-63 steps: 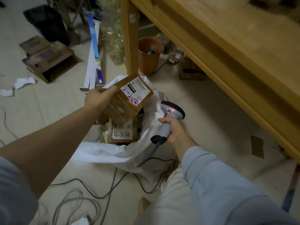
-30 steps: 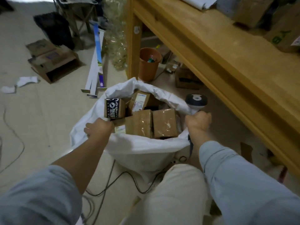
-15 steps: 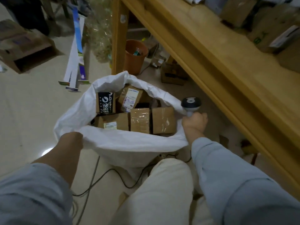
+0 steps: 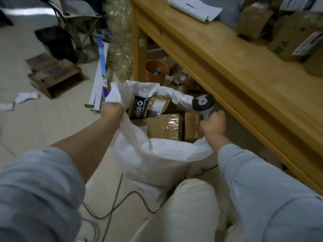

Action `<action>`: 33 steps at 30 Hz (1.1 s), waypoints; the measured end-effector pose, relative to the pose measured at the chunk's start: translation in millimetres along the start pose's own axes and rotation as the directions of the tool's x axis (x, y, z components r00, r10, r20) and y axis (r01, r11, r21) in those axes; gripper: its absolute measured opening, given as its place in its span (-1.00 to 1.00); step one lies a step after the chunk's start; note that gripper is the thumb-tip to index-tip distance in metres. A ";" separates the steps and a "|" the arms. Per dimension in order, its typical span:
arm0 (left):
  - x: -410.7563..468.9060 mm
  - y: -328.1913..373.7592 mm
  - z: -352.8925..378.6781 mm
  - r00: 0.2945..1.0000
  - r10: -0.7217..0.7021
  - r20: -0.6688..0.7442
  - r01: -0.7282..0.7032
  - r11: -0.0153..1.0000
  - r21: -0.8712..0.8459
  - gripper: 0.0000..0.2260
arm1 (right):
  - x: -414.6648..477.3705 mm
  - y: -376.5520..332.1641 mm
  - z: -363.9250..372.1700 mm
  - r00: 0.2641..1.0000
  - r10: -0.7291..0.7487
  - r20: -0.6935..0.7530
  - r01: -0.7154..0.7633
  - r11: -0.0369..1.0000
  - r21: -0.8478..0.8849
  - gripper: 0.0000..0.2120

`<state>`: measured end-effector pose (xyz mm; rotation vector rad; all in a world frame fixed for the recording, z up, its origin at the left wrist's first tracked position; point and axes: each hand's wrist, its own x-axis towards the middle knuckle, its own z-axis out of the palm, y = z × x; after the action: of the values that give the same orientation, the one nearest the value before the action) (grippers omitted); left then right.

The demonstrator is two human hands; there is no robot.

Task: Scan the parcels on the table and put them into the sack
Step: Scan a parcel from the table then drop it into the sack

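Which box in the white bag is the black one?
The black box with white letters, at the far left of the sack, right beside the left hand. The other parcels in there are brown cardboard.

— What lay on the floor?
— An open cardboard box (image 4: 54,75), white paper scraps (image 4: 26,97) near it, and a black cable (image 4: 122,200) looping in the foreground.
— And further back?
— An orange bucket (image 4: 156,72), a bubble-wrap roll (image 4: 120,41) beside it, and a black bag (image 4: 56,42) by a folding chair (image 4: 78,18).
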<state>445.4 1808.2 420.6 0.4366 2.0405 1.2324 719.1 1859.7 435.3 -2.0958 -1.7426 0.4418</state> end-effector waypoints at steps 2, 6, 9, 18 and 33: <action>-4.4 20.3 -6.6 0.992 0.124 0.020 -0.124 0.992 0.008 -0.83 | 4.8 -2.6 -9.0 0.998 -0.016 -0.063 0.020 0.998 0.053 -0.73; -17.1 -19.2 -18.3 0.981 0.141 0.130 -0.148 0.988 0.051 -0.87 | -14.5 16.6 3.5 0.996 -0.066 -0.062 0.070 0.996 0.058 -0.64; -25.4 -85.2 -27.7 0.992 -0.011 0.125 -0.024 0.961 0.277 -0.92 | -31.7 47.1 26.2 0.981 0.110 0.160 -0.113 0.994 0.008 -0.68; 9.7 -86.3 -28.6 0.987 -0.154 0.051 0.147 0.983 0.114 -0.61 | -27.9 63.6 38.8 0.946 0.243 0.214 -0.240 0.970 -0.039 -0.71; 14.3 -36.8 -22.4 0.996 0.090 0.021 -0.091 0.995 0.045 -0.94 | -9.2 35.0 1.7 0.999 0.023 0.037 -0.022 0.999 -0.032 -0.70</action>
<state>422.0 1784.5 389.7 0.5655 2.0560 1.2320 746.8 1845.2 417.2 -2.1438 -1.7591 0.4656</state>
